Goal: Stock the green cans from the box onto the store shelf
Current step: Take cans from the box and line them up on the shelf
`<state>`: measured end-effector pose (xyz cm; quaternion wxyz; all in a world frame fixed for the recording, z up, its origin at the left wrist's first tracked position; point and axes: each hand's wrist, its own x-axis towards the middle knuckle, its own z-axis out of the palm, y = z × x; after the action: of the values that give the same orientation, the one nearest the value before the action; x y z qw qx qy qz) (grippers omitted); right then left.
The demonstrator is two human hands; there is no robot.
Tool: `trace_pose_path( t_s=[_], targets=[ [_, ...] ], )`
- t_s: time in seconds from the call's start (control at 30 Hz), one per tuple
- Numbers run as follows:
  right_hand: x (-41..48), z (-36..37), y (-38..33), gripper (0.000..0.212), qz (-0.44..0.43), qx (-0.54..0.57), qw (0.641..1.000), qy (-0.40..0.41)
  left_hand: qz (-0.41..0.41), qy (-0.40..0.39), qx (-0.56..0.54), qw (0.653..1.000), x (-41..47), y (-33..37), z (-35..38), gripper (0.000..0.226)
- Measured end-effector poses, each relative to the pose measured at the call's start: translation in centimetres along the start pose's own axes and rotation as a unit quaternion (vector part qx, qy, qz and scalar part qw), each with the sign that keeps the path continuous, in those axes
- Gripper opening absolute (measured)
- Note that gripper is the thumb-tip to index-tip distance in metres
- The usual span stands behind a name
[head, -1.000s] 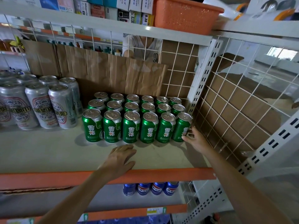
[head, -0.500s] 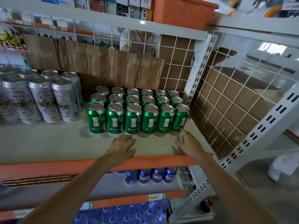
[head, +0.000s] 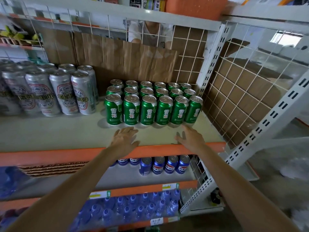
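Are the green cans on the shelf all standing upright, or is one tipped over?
Upright: every short green metal can shows its silver top upward, in three straight rows.

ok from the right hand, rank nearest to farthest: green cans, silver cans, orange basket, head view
From the right hand:
1. green cans, just ahead of the fingertips
2. silver cans, far left on the same shelf
3. orange basket, on the shelf above

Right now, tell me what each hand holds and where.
Nothing. Left hand and right hand are open and empty over the pale shelf board, short of the green aluminium cans.
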<state>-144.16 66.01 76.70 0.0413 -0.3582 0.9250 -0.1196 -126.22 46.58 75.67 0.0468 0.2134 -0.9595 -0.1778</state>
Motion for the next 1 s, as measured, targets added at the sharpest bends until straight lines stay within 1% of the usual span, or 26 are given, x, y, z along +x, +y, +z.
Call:
trace_pose_path(
  t_s=[0.17,0.4,0.53,0.7,0.8,1.0],
  targets=[
    [-0.8,0.5,-0.7,0.059,-0.021,-0.022,1.0,-0.005,-0.014,0.021,-0.004,1.0,-1.6,0.2,0.4,0.057],
    [-2.9,1.2,0.3,0.067,-0.066,-0.042,0.997,-0.019,-0.029,0.054,0.026,0.998,-4.1,2.5,1.2,0.056],
    [-4.9,1.5,1.4,0.069,-0.09,-0.054,0.994,-0.032,-0.045,0.072,0.024,0.996,-6.3,4.2,2.5,0.055],
    [-7.5,1.5,2.3,0.067,-0.113,-0.072,0.99,-0.035,-0.068,0.066,0.025,0.995,-9.1,6.0,3.8,0.056],
    [-8.9,1.6,2.3,0.068,-0.115,-0.063,0.99,-0.048,-0.079,0.061,0.019,0.995,-10.5,6.4,4.3,0.056],
    [-10.9,1.7,1.8,0.068,-0.122,-0.054,0.989,-0.058,-0.072,0.064,0.021,0.995,-12.2,7.0,4.5,0.057]
  ],
)
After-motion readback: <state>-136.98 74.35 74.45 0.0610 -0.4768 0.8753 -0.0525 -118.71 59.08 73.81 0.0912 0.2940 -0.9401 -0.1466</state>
